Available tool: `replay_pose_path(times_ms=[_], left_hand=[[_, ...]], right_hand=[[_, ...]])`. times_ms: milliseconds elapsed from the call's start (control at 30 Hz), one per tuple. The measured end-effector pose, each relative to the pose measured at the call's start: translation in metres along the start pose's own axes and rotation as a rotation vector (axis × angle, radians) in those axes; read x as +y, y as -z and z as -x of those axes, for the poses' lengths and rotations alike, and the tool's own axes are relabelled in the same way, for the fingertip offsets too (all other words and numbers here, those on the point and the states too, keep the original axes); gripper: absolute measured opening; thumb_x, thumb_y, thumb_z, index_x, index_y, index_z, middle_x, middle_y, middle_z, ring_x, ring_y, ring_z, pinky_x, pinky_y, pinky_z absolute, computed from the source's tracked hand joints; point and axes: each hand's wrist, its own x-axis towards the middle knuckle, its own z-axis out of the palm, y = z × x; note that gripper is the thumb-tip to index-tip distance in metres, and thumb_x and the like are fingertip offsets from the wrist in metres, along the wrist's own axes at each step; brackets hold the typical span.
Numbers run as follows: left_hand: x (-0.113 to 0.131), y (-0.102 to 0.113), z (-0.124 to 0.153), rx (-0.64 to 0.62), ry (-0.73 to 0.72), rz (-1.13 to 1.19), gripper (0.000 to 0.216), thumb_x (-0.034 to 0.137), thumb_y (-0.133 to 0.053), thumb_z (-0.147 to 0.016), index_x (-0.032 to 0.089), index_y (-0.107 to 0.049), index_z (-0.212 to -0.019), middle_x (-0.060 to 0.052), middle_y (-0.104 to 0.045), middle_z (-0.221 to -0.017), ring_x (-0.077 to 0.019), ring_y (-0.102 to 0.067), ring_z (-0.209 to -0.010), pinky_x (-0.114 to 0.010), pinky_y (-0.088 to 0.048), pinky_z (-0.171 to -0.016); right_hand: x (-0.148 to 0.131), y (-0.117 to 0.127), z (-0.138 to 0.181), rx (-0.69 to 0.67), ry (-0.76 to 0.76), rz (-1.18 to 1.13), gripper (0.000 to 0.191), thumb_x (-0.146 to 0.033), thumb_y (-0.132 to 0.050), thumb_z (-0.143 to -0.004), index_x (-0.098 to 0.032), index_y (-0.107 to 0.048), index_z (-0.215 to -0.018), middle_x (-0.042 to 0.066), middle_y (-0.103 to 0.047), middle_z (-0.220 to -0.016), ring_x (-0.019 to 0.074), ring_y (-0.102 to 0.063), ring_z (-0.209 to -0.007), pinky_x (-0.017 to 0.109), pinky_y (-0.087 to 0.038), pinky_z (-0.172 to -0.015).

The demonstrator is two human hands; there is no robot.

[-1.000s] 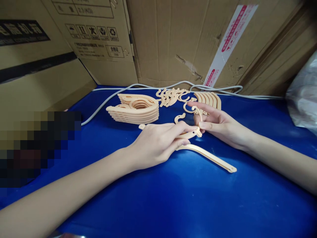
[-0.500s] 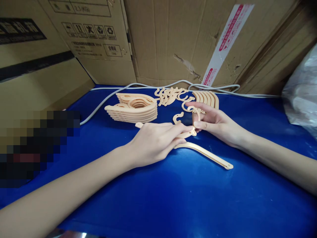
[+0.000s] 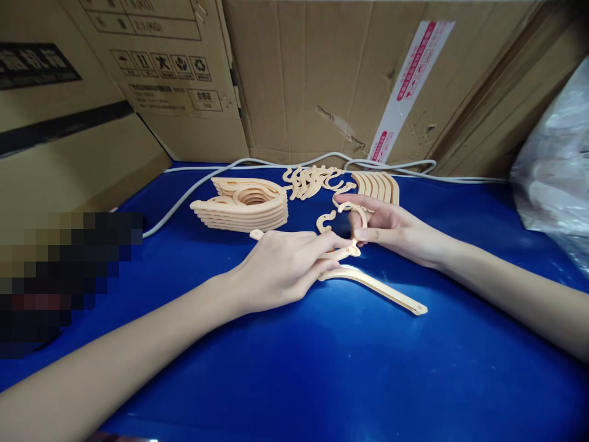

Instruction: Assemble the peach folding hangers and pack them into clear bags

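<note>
Hooks (image 3: 309,183) lie right of the stack (image 3: 243,218) (cable (image 3: 239,162) behind).

— What shade is that curved, pale-peach plastic hook (image 3: 364,220)?
— The same even tint as the long, bent, pale-peach plastic bar (image 3: 386,290) and the layered, pale-peach plastic stack (image 3: 243,218).
— And beneath them?
— A flat, glossy, deep-blue table surface (image 3: 322,368), whitish where light glares.
— Farther back?
— A thin, looping, greyish-white cable (image 3: 184,197); a square-edged brown cardboard carton (image 3: 184,134) printed in black with lettering and a row of symbols; a broad brown cardboard panel (image 3: 285,86), crossed by a straight, white tape strip (image 3: 411,83) with pinkish-red blocks.
</note>
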Motion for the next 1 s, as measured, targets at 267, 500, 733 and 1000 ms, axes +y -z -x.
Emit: replay_pose_path(times_ms=[267,500,733,1000], left_hand=[[0.0054,0.0009,-0.0009,0.049,-0.042,0.064,0.025,0.023,-0.049,-0.101,0.019,-0.055,-0.124,-0.002,-0.07,-0.102,-0.0134,-0.068,-0.087,-0.021,-0.048,-0.073],[0.0027,0.0024,-0.002,0.124,-0.067,0.035,0.028,0.02,-0.052,-0.099,0.018,-0.055,-0.127,-0.001,-0.07,-0.102,-0.0122,-0.067,-0.088,-0.02,-0.047,-0.072],[-0.0023,-0.003,-0.0011,0.135,-0.042,0.072,0.034,0.024,-0.052,-0.1,0.016,-0.055,-0.133,-0.005,-0.073,-0.099,-0.0151,-0.068,-0.086,-0.025,-0.051,-0.076],[-0.0016,-0.0019,-0.0017,0.144,-0.067,0.1,0.034,0.023,-0.054,-0.099,0.017,-0.056,-0.132,-0.003,-0.072,-0.098,-0.0126,-0.067,-0.084,-0.022,-0.05,-0.074]], right_hand=[[-0.0049,0.0042,-0.0003,-0.107,-0.054,-0.143,0.057,-0.019,-0.073,-0.081,-0.029,-0.057,-0.135,-0.007,-0.056,-0.074,0.0079,-0.055,-0.067,0.022,-0.046,-0.067],[-0.0005,0.0034,-0.0002,-0.041,-0.034,-0.236,0.056,-0.017,-0.074,-0.079,-0.027,-0.059,-0.132,-0.008,-0.059,-0.073,0.0068,-0.058,-0.065,0.021,-0.047,-0.067],[0.0041,0.0068,-0.0011,-0.043,0.0,-0.301,0.054,-0.017,-0.072,-0.082,-0.027,-0.058,-0.133,-0.007,-0.062,-0.076,0.007,-0.06,-0.067,0.022,-0.048,-0.072],[0.0022,0.0038,0.0,-0.041,-0.003,-0.291,0.053,-0.018,-0.074,-0.081,-0.027,-0.058,-0.131,-0.008,-0.066,-0.075,0.0062,-0.062,-0.066,0.022,-0.048,-0.071]])
